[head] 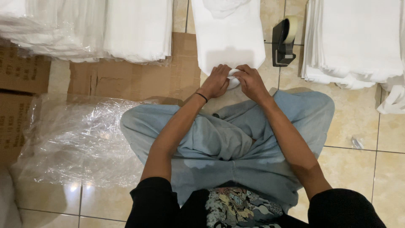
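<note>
Two brown cardboard boxes with dark print lie at the left edge. A flattened brown cardboard sheet lies on the floor beside them. Clear plastic wrapping, probably an empty bag, lies crumpled below.

Floor: glossy beige tile. White bag: matt, cloth-like. Plastic sheet: clear, crinkled, shiny. Cardboard: matt brown. Tape dispenser: black plastic.

Two hands, left hand and right hand; one folded white bag before them; three stacks of white bags; one black tape dispenser; one clear plastic sheet; one black wristband.
</note>
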